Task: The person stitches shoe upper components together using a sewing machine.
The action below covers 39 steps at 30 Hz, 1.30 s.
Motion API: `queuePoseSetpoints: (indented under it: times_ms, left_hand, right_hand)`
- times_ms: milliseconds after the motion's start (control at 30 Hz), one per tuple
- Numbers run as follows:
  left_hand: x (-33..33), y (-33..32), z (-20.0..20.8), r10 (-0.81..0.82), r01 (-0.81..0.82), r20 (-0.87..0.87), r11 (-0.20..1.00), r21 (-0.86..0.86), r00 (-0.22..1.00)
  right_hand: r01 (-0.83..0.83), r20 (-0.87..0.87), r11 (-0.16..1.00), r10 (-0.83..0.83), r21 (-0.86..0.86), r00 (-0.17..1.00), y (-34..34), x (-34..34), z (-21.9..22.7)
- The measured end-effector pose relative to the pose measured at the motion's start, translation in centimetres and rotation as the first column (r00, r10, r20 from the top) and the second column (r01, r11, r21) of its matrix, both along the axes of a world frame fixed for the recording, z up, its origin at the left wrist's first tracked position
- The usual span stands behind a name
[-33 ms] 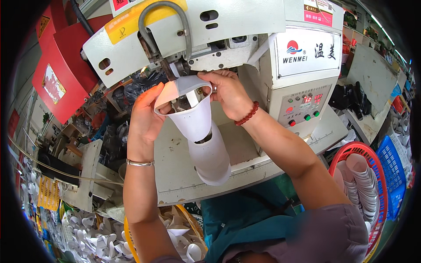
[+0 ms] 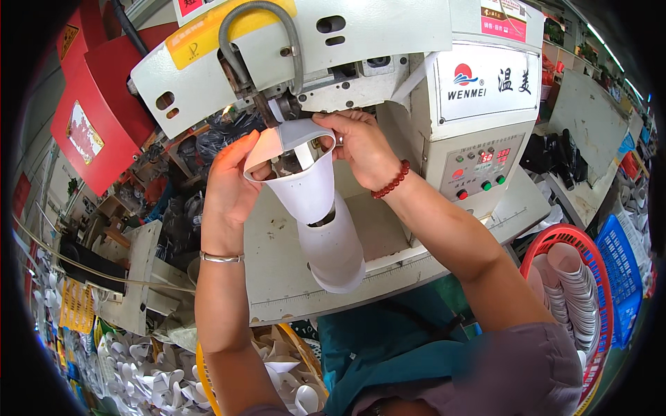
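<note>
While the white loop [image 2: 302, 191] is curving, even tension is counting

As left hand [image 2: 232, 170] and right hand [image 2: 364, 145] are pinching the loop's rim above the desk [image 2: 277, 260], behind its front edge, matching pressure is probably smoothing the curve.

Busy workshop, strip lights on

I see strip lights [image 2: 603, 44] glowing far right, some greenery [image 2: 555, 31] near them. Right: pale bench [image 2: 590, 121], black bags [image 2: 555, 158] on it; blue crate [image 2: 621, 267] lower down. Centre: pale table [image 2: 274, 270], scuffed, ruler marks along front edge. Left: big red panel [image 2: 111, 114], dark plastic bags [image 2: 225, 139], another bench [image 2: 142, 281], yellow crate [image 2: 76, 306]. Floor mostly hidden by clutter. Far edges too small to read.
</note>
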<state>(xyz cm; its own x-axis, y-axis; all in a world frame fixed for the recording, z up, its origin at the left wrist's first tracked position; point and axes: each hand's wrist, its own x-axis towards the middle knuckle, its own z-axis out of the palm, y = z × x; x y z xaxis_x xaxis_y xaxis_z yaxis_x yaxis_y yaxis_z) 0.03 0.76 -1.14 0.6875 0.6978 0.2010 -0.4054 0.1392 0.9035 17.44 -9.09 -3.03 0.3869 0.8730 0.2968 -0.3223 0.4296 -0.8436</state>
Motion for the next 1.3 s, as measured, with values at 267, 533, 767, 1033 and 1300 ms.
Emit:
queuePoseSetpoints:
  times_ms: [267,533,767,1033,1300]
  left_hand:
    - [0.2,0.2,-0.5,-0.032,0.035,0.066,0.998,-0.045,0.997]
    - [0.4,1.1,-2.1,-0.113,0.122,0.080,0.985,-0.119,0.990]
    - [1.6,-0.6,-2.8,-0.013,0.025,0.062,0.978,-0.208,0.998]
    - [-1.5,-2.0,-6.3,-0.031,0.042,0.060,0.981,-0.191,0.998]
    - [-1.2,-3.2,-9.4,0.014,-0.009,0.065,0.996,-0.090,0.998]
  right_hand:
    - [0.004,0.029,1.000,-0.004,0.000,1.000,-0.4,0.0,0.0]
    - [0.094,-0.023,0.995,-0.095,-0.026,0.995,0.4,-0.5,-1.3]
    - [0.100,-0.040,0.990,-0.105,-0.095,0.994,0.6,-0.7,-2.7]
    - [0.239,0.304,0.952,-0.175,-0.190,0.937,1.1,-1.4,-6.1]
    - [0.317,0.583,0.945,-0.301,0.077,0.755,1.0,0.9,-7.5]
